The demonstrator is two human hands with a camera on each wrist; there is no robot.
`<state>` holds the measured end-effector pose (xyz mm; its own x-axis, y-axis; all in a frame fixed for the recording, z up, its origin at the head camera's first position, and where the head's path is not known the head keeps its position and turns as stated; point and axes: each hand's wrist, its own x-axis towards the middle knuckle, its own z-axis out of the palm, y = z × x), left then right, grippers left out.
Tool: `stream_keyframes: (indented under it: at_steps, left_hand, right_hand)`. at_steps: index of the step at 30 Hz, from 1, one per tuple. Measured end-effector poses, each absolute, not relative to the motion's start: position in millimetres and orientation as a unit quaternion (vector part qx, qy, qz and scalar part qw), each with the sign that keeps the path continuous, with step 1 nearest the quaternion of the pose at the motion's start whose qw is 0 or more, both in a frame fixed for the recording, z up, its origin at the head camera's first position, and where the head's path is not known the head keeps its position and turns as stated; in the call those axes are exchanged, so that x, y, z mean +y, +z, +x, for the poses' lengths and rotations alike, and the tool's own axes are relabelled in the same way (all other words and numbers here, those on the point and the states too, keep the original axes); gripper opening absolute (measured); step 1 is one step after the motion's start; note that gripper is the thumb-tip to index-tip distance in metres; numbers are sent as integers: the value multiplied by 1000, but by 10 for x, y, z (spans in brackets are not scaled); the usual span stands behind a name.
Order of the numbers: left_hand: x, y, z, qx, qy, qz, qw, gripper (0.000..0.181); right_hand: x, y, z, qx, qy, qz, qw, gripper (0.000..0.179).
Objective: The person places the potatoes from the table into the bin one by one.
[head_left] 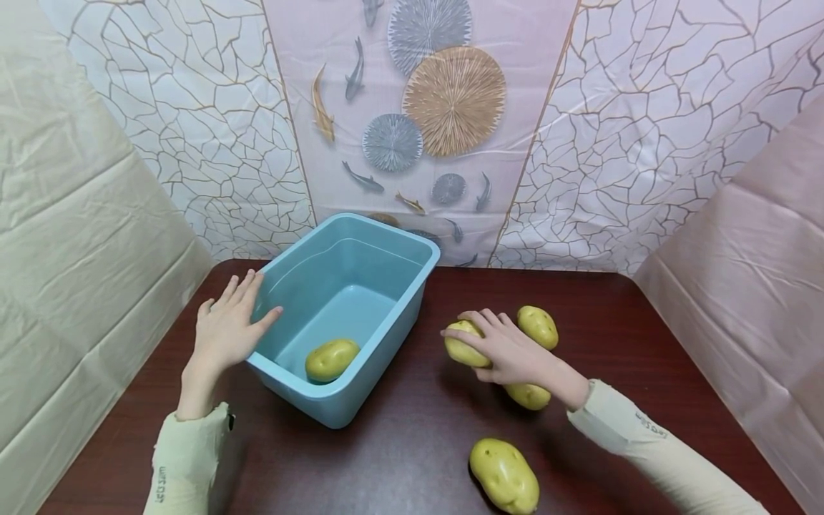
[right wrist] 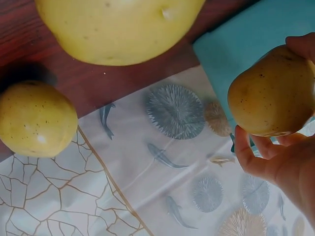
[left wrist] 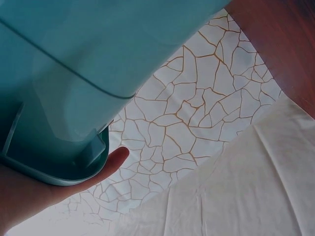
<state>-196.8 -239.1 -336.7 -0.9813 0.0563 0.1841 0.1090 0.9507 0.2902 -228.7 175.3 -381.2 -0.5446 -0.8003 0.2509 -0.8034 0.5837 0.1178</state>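
My right hand (head_left: 511,350) grips a yellow potato (head_left: 465,343) to the right of a blue plastic tub (head_left: 399,336). In the right wrist view, fingers and thumb curl round that potato (right wrist: 270,93). My left hand (head_left: 227,322) rests on the tub's left rim with its fingers straight. The left wrist view has the tub's outer wall (left wrist: 88,54) and part of the left hand (left wrist: 39,196) against its rim. Inside the tub, one potato (head_left: 332,359) lies at the near end.
Near the right hand lie two potatoes, one behind it (head_left: 538,327) and one partly hidden beneath it (head_left: 528,395). Another potato (head_left: 504,476) lies closer to the front of the dark wooden table (head_left: 386,472). Patterned cloth (head_left: 599,143) hangs behind the table.
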Motion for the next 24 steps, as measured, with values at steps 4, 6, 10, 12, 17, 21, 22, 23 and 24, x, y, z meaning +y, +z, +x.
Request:
stream_keyframes:
  at_steps: [4,6,10,12,17,21,22,23,24]
  left_hand:
    - [-2387,-3356,-1963,-985,-146,-43,75,74]
    - [-2386,-3353,-1958,-986,-145,-43,70,74]
    - [-2379,-3347,-1952,-987,-144,-45,63,75]
    - [-2377,-3344,-1949,-987,-142,-47,62,75]
    - [-2378,-3345,-1946,-987,-140,-48,59,75]
    - [-2383,-3343,-1949,-988,-136,-49,62,75]
    - [-2385,-3343,-1951,-987,-136,-50,63,74]
    - [-2387,-3343,-1953,-988,-135,-51,64,74]
    - [-2389,-3344,-1955,-988,-133,-52,65,74]
  right_hand:
    - [1752,-3773,-2297,-880,9,454,140,78]
    - [1746,-3755,-2302,-880,11,453,142,77]
    - [1733,-3724,-2313,-880,12,451,147,76]
    - [1724,-3707,-2315,-881,12,450,149,76]
    - [1698,-3674,-2318,-881,16,448,150,75]
    - [1666,-3645,-2315,-880,22,449,154,74]
    - [1657,-3636,-2314,-879,24,450,156,74]
    - [1647,-3627,-2314,-878,25,451,159,75]
    - [1637,-3617,-2314,-877,26,452,162,75]
